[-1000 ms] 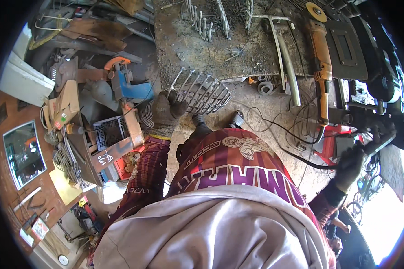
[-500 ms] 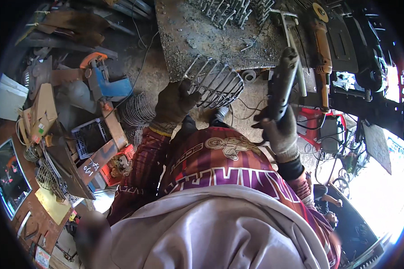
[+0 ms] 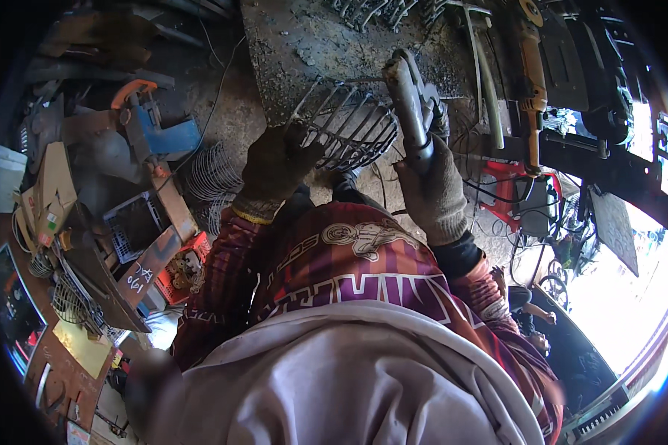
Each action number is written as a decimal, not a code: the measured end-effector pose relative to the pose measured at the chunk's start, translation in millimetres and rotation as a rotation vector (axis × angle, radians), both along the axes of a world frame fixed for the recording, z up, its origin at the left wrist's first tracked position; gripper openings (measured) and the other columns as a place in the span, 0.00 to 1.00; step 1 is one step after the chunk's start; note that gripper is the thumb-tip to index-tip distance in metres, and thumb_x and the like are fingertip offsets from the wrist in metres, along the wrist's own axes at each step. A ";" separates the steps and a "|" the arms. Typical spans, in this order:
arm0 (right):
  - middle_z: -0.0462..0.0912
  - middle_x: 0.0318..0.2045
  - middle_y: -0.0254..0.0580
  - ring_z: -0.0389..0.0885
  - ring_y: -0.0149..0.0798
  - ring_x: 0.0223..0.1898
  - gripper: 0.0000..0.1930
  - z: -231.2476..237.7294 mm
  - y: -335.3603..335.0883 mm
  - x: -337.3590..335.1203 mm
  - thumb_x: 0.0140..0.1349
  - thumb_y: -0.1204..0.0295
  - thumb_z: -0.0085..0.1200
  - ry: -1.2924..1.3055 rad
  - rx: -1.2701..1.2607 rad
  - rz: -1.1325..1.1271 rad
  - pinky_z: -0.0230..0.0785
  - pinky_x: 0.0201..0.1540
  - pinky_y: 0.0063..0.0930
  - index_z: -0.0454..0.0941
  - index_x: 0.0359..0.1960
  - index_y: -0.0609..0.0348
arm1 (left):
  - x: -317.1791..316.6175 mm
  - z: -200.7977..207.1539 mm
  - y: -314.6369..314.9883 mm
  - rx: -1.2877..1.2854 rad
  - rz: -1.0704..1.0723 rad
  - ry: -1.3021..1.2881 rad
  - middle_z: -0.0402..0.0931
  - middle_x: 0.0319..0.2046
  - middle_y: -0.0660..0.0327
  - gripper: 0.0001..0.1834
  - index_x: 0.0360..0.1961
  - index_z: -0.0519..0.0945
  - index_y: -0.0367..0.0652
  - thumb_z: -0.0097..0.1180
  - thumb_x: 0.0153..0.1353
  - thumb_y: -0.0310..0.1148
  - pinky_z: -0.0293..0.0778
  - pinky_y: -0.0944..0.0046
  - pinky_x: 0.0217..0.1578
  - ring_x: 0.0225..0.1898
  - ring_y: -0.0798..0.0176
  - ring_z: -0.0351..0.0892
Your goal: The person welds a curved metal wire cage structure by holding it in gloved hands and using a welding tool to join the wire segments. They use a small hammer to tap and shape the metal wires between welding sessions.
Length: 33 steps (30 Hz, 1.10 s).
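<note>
- A gloved right hand (image 3: 436,199) clamps around a grey metal tool (image 3: 406,100), its head pointing toward the near edge of a grimy bench (image 3: 297,78).
- The gloved left hand (image 3: 276,167) is closed on the left end of a metal-rod cage (image 3: 352,126) at that same near edge — whether cage and bench touch cannot be told.
- A steel T-bar (image 3: 490,96) lies toward the bench's right edge, an orange grinder (image 3: 532,74) just beside it.
- Farther back — metal rods (image 3: 371,11) cluster on the bench.
</note>
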State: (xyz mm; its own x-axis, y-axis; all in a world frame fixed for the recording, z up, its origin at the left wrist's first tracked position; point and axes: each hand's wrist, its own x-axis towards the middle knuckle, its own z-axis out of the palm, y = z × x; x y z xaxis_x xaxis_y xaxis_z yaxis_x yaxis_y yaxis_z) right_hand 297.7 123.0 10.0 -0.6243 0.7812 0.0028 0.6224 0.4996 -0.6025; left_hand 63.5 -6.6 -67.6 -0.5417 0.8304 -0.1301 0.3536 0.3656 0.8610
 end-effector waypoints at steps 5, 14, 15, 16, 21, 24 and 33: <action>0.81 0.45 0.62 0.83 0.62 0.44 0.32 -2.7 0.9 -1.0 0.60 0.65 0.63 0.004 0.020 -0.005 0.76 0.44 0.47 0.65 0.63 0.65 | 0.9 -5.0 -1.4 -0.047 0.015 -0.037 0.76 0.25 0.59 0.21 0.34 0.80 0.40 0.73 0.50 0.44 0.73 0.56 0.30 0.27 0.58 0.77; 0.81 0.45 0.61 0.84 0.58 0.45 0.33 0.0 2.5 -6.0 0.60 0.67 0.63 -0.022 -0.014 0.018 0.76 0.46 0.45 0.62 0.64 0.67 | 0.5 -10.8 -4.2 -0.009 -0.007 -0.005 0.77 0.28 0.56 0.22 0.35 0.80 0.39 0.72 0.51 0.46 0.73 0.54 0.32 0.29 0.56 0.79; 0.81 0.45 0.61 0.84 0.58 0.45 0.33 -0.2 3.1 -6.3 0.60 0.67 0.63 -0.022 -0.016 0.018 0.76 0.46 0.45 0.62 0.64 0.67 | 0.1 -11.8 -4.2 -0.001 -0.020 0.034 0.77 0.28 0.56 0.22 0.35 0.80 0.39 0.72 0.52 0.46 0.73 0.54 0.32 0.29 0.55 0.79; 0.81 0.45 0.61 0.83 0.58 0.45 0.33 -0.6 3.8 -6.5 0.60 0.67 0.63 -0.027 -0.027 0.017 0.76 0.46 0.45 0.62 0.64 0.67 | -0.3 -13.4 -4.0 0.009 -0.032 0.072 0.77 0.28 0.55 0.22 0.35 0.80 0.39 0.71 0.52 0.46 0.73 0.54 0.32 0.29 0.54 0.79; 0.81 0.45 0.61 0.83 0.60 0.45 0.33 -3.0 3.1 -3.2 0.60 0.67 0.63 -0.028 0.007 0.011 0.76 0.46 0.45 0.63 0.64 0.65 | -1.6 -13.8 -1.0 -0.013 -0.096 0.177 0.77 0.28 0.54 0.22 0.35 0.80 0.40 0.71 0.52 0.47 0.74 0.53 0.32 0.29 0.54 0.79; 0.81 0.45 0.61 0.83 0.61 0.45 0.33 -1.6 4.5 -4.2 0.60 0.67 0.64 -0.022 -0.011 0.018 0.76 0.46 0.46 0.63 0.64 0.64 | -2.2 -8.7 -1.2 -0.055 -0.081 0.140 0.78 0.28 0.54 0.22 0.35 0.81 0.40 0.71 0.52 0.48 0.74 0.53 0.32 0.29 0.54 0.79; 0.81 0.43 0.63 0.82 0.64 0.42 0.30 -3.2 6.4 -5.7 0.61 0.66 0.61 -0.019 0.019 0.013 0.76 0.42 0.49 0.65 0.63 0.61 | -3.9 -37.4 -11.3 -0.040 -0.161 0.096 0.79 0.38 0.55 0.20 0.45 0.78 0.40 0.63 0.60 0.44 0.76 0.55 0.39 0.38 0.56 0.79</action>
